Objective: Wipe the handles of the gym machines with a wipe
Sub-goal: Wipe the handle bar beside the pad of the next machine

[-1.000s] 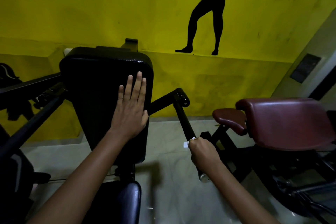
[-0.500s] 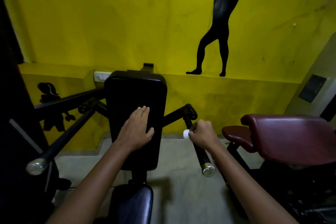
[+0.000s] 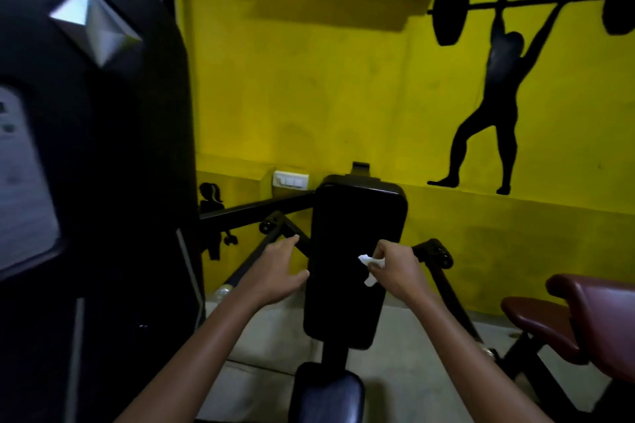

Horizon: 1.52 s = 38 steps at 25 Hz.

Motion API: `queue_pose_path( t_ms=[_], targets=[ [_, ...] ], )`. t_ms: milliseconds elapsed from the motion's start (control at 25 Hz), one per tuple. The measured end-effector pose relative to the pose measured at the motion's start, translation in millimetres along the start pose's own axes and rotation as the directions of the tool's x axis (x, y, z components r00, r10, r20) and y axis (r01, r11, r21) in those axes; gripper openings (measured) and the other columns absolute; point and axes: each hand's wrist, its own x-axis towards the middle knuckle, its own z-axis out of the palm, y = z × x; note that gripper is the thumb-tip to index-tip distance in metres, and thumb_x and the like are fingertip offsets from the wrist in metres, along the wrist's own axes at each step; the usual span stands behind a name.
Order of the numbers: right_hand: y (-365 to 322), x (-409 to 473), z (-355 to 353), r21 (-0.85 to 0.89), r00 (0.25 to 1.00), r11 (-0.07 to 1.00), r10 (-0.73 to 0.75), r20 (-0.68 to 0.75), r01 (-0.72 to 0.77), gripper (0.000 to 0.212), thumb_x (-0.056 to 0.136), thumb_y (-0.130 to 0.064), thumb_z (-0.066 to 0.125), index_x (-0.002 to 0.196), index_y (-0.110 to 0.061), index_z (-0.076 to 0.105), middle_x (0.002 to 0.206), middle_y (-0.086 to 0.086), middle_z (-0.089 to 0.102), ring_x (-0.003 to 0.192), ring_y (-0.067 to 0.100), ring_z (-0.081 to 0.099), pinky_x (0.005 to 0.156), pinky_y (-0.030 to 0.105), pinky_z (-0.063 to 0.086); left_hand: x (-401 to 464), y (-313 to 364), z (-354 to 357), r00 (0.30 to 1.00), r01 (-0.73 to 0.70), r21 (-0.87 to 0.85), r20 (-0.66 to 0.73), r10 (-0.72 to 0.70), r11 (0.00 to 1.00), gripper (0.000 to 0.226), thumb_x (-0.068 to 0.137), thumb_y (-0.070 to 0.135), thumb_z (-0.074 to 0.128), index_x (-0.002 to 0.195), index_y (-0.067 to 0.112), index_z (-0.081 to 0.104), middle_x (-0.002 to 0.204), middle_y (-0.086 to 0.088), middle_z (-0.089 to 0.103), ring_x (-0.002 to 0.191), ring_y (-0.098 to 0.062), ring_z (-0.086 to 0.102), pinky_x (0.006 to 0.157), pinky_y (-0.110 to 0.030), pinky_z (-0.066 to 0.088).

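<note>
- Right hand [image 3: 395,268] is pinching the white wipe [image 3: 369,266] at centre frame, off the right handle [image 3: 443,280].
- Left hand [image 3: 278,271], fingers loosely spread, is nearing the pad [image 3: 350,302].
- Probably switching over: the lower-left handle [image 3: 251,261] needs wiping next.
</note>
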Motion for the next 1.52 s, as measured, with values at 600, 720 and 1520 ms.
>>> queue_pose_path(
  t_ms=[600, 720, 1520],
  targets=[
    [-159.3, 108.7, 183.7, 0.010, 0.993, 0.996, 0.092, -0.069, -0.091, 0.007, 0.086, -0.009, 0.058, 0.085, -0.011, 0.065, 0.083, 0.008, 0.065, 0.079, 0.021, 0.062, 0.063, 0.033, 0.049, 30.5, -180.1, -77.1, 0.999, 0.001, 0.031, 0.044, -0.003, 1.000, 0.073, 0.092, 0.034, 0.056, 0.151, 0.013, 0.018, 0.156, -0.005, 0.024, 0.144, -0.019, 0.019, 0.111, -0.028, 0.023],
    [-152.7, 136.0, 198.9, -0.013, 0.994, 0.996, 0.088, -0.068, -0.089, 0.012, 0.086, -0.006, 0.058, 0.091, -0.010, 0.067, 0.088, 0.010, 0.067, 0.085, 0.024, 0.064, 0.067, 0.034, 0.051, 54.4, -197.7, -72.7, 0.998, 0.000, 0.008, 0.062, 0.000, 1.000, 0.072, 0.093, 0.035, 0.055, 0.151, 0.013, 0.018, 0.156, -0.005, 0.024, 0.144, -0.019, 0.019, 0.112, -0.029, 0.024],
    [-48.3, 320.8, 332.3, 0.110, 0.945, 0.939, 0.327, -0.002, -0.324, 0.030, 0.093, -0.006, 0.051, 0.119, -0.010, 0.065, 0.121, 0.004, 0.065, 0.117, 0.014, 0.057, 0.093, 0.016, 0.040, 293.9, -335.5, 53.6, 0.989, -0.016, -0.043, 0.149, 0.023, 0.999, 0.054, 0.101, 0.035, 0.039, 0.148, 0.012, 0.026, 0.150, -0.005, 0.027, 0.139, -0.020, 0.024, 0.110, -0.033, 0.030]
  ],
)
